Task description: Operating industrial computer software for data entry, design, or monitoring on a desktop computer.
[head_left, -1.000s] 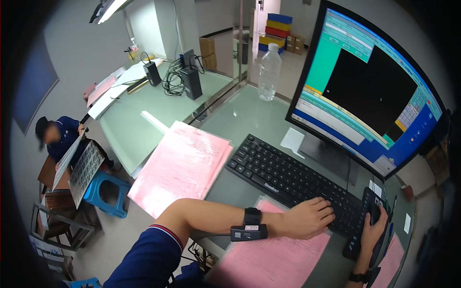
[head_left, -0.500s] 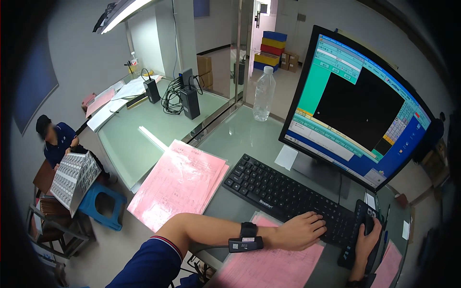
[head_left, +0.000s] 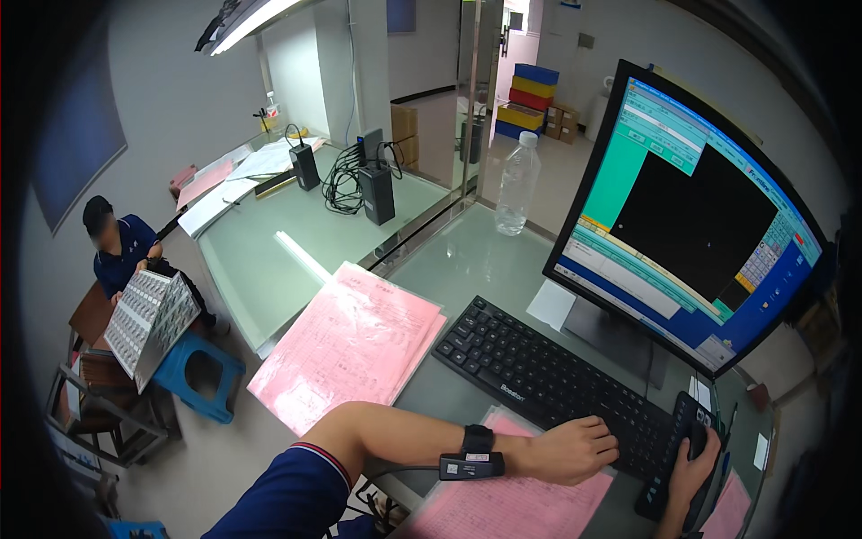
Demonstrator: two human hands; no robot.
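Observation:
My left hand [head_left: 575,448] rests palm down at the near edge of a black keyboard [head_left: 539,370]. Its fingers are loosely bent over the keys and hold nothing. A black band with a small box [head_left: 471,464] is strapped around that wrist. At the far right, my right hand [head_left: 691,469] is wrapped over a dark mouse [head_left: 698,437], which sits on a black pad. Beyond both hands stands a large black monitor [head_left: 691,216], its screen lit with a dark central window. Pink sheets [head_left: 525,505] lie under my left forearm.
More pink sheets in a clear sleeve [head_left: 350,346] lie left of the keyboard. A clear bottle [head_left: 517,184] stands behind it. Black adapters [head_left: 378,194] and coiled cables sit on the adjoining glass table [head_left: 247,256]. A seated person [head_left: 126,247] holds a panel beside a blue stool [head_left: 199,375].
The whole view has shifted, so things sit slightly lower and to the right. My left fingers look a little more drawn in. My right hand stays on the mouse.

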